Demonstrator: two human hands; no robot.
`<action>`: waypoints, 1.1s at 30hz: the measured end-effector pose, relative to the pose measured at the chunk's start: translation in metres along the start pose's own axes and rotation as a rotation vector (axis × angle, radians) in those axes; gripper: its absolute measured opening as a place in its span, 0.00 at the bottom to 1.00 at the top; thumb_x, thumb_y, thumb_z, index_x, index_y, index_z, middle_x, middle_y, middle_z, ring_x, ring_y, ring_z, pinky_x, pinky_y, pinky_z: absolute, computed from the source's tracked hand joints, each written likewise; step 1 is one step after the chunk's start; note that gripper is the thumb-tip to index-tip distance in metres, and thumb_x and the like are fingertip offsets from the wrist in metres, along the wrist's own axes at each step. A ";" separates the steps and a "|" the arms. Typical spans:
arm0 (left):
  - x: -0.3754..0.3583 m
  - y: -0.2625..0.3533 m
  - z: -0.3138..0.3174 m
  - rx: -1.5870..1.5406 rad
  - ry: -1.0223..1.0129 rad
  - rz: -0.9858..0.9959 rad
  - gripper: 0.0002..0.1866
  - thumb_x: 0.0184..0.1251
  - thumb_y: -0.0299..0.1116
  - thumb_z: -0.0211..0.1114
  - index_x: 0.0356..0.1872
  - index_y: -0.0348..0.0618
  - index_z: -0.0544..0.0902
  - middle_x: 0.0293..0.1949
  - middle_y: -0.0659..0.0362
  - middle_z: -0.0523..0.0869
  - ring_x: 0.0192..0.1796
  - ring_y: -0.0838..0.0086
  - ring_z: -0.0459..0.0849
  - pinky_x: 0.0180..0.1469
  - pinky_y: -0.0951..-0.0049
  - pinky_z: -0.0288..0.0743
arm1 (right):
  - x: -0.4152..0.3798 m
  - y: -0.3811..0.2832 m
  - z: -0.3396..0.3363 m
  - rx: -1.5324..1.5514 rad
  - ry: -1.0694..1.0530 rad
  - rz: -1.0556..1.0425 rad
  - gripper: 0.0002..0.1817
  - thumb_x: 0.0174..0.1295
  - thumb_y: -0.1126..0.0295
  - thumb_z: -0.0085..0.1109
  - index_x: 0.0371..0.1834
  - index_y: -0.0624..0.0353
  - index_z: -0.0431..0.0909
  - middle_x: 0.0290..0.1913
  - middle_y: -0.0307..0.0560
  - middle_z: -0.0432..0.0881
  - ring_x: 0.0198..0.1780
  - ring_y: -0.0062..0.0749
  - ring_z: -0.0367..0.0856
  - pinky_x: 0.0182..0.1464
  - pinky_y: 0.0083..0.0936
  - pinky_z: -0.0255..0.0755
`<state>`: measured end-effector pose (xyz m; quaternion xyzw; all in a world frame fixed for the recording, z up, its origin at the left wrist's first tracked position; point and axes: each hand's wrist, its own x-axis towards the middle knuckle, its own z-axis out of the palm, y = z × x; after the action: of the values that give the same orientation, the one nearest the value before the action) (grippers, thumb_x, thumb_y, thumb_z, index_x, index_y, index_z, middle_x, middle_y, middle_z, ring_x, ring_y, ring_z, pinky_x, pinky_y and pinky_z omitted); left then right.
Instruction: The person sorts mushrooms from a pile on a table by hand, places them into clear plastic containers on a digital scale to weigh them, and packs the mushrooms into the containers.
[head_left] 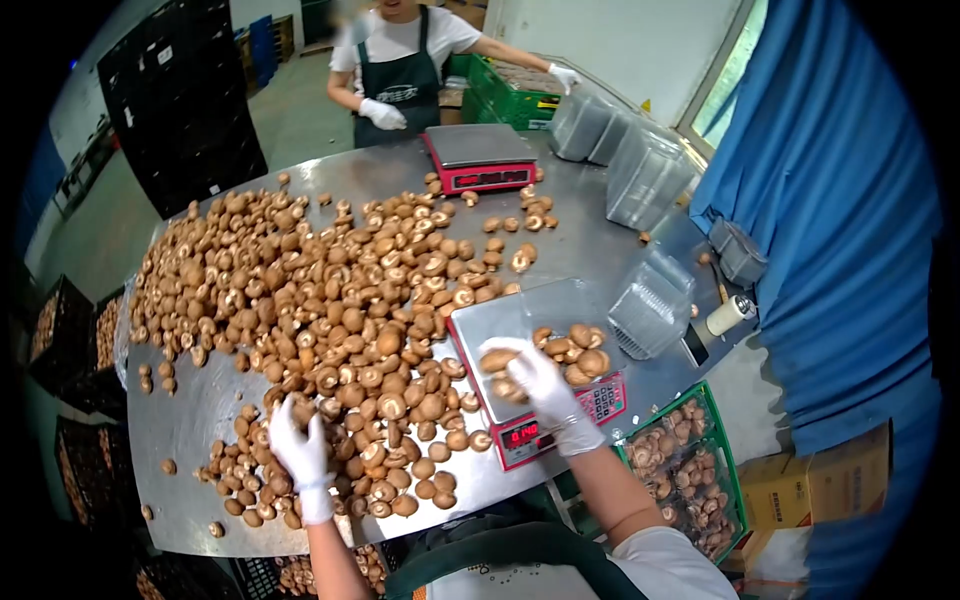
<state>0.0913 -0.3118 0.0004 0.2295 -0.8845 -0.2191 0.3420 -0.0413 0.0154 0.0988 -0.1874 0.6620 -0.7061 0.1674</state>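
Observation:
My right hand point(542, 383), in a white glove, is over the left part of a clear plastic tray on the near scale point(491, 367). Its fingers curve around brown mushrooms point(497, 360). Beside them, more mushrooms point(575, 350) lie in the tray's right part. The red display reads about 0.140, though the digits are small. On the left, my gloved left hand point(298, 447) reaches into the near edge of the large mushroom pile point(330, 300). Its thumb stands apart from the fingers, whose tips are partly lost among the mushrooms.
A co-worker point(400, 70) stands across the metal table behind a second scale point(482, 160). Stacked clear trays point(645, 175), a phone point(695, 343) and a pale bottle point(730, 315) are at the right. A green crate point(735, 465) holds packed mushrooms. Black crates point(60, 335) stand left.

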 end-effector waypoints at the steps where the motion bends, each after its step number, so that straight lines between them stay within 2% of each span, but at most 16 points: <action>1: -0.010 -0.002 -0.014 -0.001 0.025 -0.060 0.27 0.51 0.26 0.69 0.57 0.39 0.76 0.53 0.47 0.79 0.60 0.55 0.74 0.66 0.60 0.62 | -0.004 -0.027 -0.023 -0.245 0.056 0.034 0.18 0.71 0.63 0.47 0.59 0.62 0.71 0.54 0.46 0.77 0.57 0.31 0.74 0.59 0.24 0.67; 2: -0.023 -0.011 -0.024 0.038 0.065 -0.136 0.27 0.54 0.25 0.67 0.58 0.38 0.75 0.57 0.48 0.77 0.62 0.57 0.72 0.67 0.60 0.61 | 0.002 -0.012 -0.054 -0.590 0.153 -0.341 0.19 0.70 0.62 0.48 0.58 0.60 0.74 0.56 0.51 0.76 0.59 0.38 0.74 0.62 0.30 0.65; 5: -0.063 -0.038 -0.056 -0.016 0.192 -0.399 0.25 0.63 0.25 0.62 0.62 0.35 0.71 0.61 0.49 0.75 0.64 0.60 0.70 0.67 0.63 0.61 | -0.005 -0.012 -0.110 -0.969 -0.025 -0.285 0.18 0.69 0.61 0.46 0.57 0.54 0.77 0.62 0.55 0.72 0.66 0.50 0.66 0.68 0.37 0.58; 6: -0.083 -0.065 -0.059 -0.224 0.282 -0.445 0.25 0.64 0.26 0.60 0.63 0.33 0.70 0.62 0.49 0.74 0.64 0.61 0.71 0.68 0.63 0.60 | -0.006 0.001 -0.127 -1.043 -0.131 -0.217 0.19 0.69 0.60 0.45 0.57 0.52 0.77 0.64 0.54 0.71 0.69 0.52 0.63 0.69 0.39 0.56; 8: -0.116 -0.075 -0.086 -0.049 0.271 -0.706 0.27 0.64 0.26 0.59 0.65 0.33 0.67 0.63 0.47 0.72 0.63 0.63 0.72 0.64 0.67 0.65 | -0.012 0.002 -0.148 -0.979 -0.149 -0.214 0.21 0.71 0.58 0.41 0.59 0.56 0.76 0.65 0.52 0.72 0.72 0.50 0.59 0.70 0.38 0.53; 9: -0.146 -0.106 -0.090 0.254 0.349 -0.557 0.27 0.64 0.27 0.59 0.65 0.32 0.67 0.62 0.46 0.73 0.61 0.61 0.74 0.63 0.65 0.66 | -0.014 0.000 -0.158 -0.695 -0.040 -0.270 0.23 0.72 0.57 0.39 0.59 0.58 0.75 0.64 0.52 0.73 0.72 0.49 0.59 0.71 0.37 0.53; 10: -0.160 -0.094 -0.104 0.343 0.327 -0.557 0.27 0.65 0.28 0.59 0.65 0.31 0.67 0.62 0.44 0.73 0.61 0.57 0.73 0.64 0.62 0.65 | -0.016 -0.002 -0.166 -0.404 0.066 -0.315 0.24 0.73 0.56 0.38 0.60 0.61 0.74 0.63 0.52 0.74 0.72 0.48 0.59 0.71 0.37 0.52; 12: -0.182 -0.077 -0.116 0.537 0.347 -0.545 0.28 0.64 0.29 0.61 0.65 0.32 0.67 0.62 0.41 0.72 0.63 0.51 0.71 0.65 0.60 0.63 | -0.018 -0.008 -0.187 -0.449 0.207 -0.368 0.27 0.73 0.53 0.38 0.58 0.65 0.75 0.61 0.54 0.75 0.69 0.46 0.64 0.70 0.36 0.54; 16: -0.184 -0.020 -0.088 0.321 0.326 -0.524 0.25 0.66 0.30 0.59 0.63 0.33 0.69 0.62 0.44 0.72 0.64 0.53 0.70 0.66 0.57 0.63 | -0.026 0.002 -0.216 -0.570 0.238 -0.360 0.23 0.69 0.55 0.48 0.56 0.62 0.77 0.56 0.53 0.78 0.65 0.48 0.68 0.67 0.38 0.58; 20: -0.140 0.076 -0.023 -0.052 0.182 -0.292 0.20 0.67 0.29 0.59 0.59 0.36 0.73 0.62 0.48 0.73 0.66 0.56 0.67 0.69 0.58 0.59 | -0.031 -0.003 -0.219 -0.834 0.211 -0.418 0.19 0.62 0.63 0.59 0.54 0.59 0.78 0.53 0.51 0.80 0.62 0.49 0.71 0.65 0.39 0.62; 22: -0.118 0.121 0.007 0.044 0.078 -0.094 0.19 0.65 0.28 0.60 0.58 0.38 0.75 0.61 0.51 0.73 0.68 0.58 0.66 0.70 0.59 0.56 | -0.031 -0.005 -0.215 -0.842 0.198 -0.419 0.21 0.59 0.64 0.62 0.54 0.58 0.78 0.54 0.51 0.79 0.61 0.48 0.71 0.65 0.38 0.62; 25: -0.083 0.195 0.047 -0.223 -0.081 0.007 0.18 0.63 0.28 0.62 0.55 0.39 0.77 0.59 0.52 0.76 0.68 0.58 0.67 0.70 0.60 0.56 | -0.028 -0.001 -0.192 -0.884 0.069 -0.404 0.28 0.53 0.63 0.66 0.59 0.57 0.74 0.57 0.52 0.76 0.62 0.50 0.69 0.65 0.38 0.63; 27: -0.067 0.235 0.075 -0.322 -0.160 0.153 0.18 0.62 0.28 0.64 0.54 0.40 0.79 0.57 0.51 0.78 0.65 0.55 0.70 0.69 0.60 0.60 | -0.022 0.013 -0.173 -1.068 -0.022 -0.480 0.31 0.49 0.60 0.68 0.58 0.56 0.75 0.52 0.50 0.77 0.58 0.47 0.72 0.64 0.38 0.63; 29: -0.063 0.263 0.099 -0.368 -0.265 0.296 0.19 0.61 0.30 0.65 0.54 0.41 0.79 0.57 0.50 0.79 0.63 0.52 0.73 0.66 0.59 0.64 | -0.025 0.016 -0.167 -1.070 0.018 -0.524 0.29 0.49 0.60 0.68 0.56 0.56 0.76 0.48 0.48 0.77 0.54 0.43 0.74 0.63 0.36 0.61; 30: -0.060 0.274 0.108 -0.364 -0.345 0.346 0.20 0.60 0.31 0.65 0.55 0.41 0.79 0.57 0.49 0.79 0.61 0.50 0.74 0.65 0.59 0.65 | -0.026 0.007 -0.169 -0.958 0.058 -0.413 0.26 0.50 0.63 0.68 0.54 0.56 0.77 0.49 0.49 0.77 0.54 0.44 0.74 0.61 0.38 0.63; 33: -0.071 0.292 0.119 -0.309 -0.468 0.459 0.24 0.60 0.35 0.64 0.59 0.43 0.76 0.60 0.49 0.76 0.64 0.51 0.71 0.65 0.59 0.65 | -0.033 0.000 -0.186 -0.707 0.370 -0.339 0.25 0.52 0.67 0.67 0.55 0.57 0.75 0.52 0.51 0.77 0.54 0.47 0.74 0.58 0.39 0.66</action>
<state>-0.0212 -0.0116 0.0440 -0.0857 -0.9238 -0.3143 0.2013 -0.1031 0.1937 0.0879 -0.2097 0.8419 -0.4751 -0.1468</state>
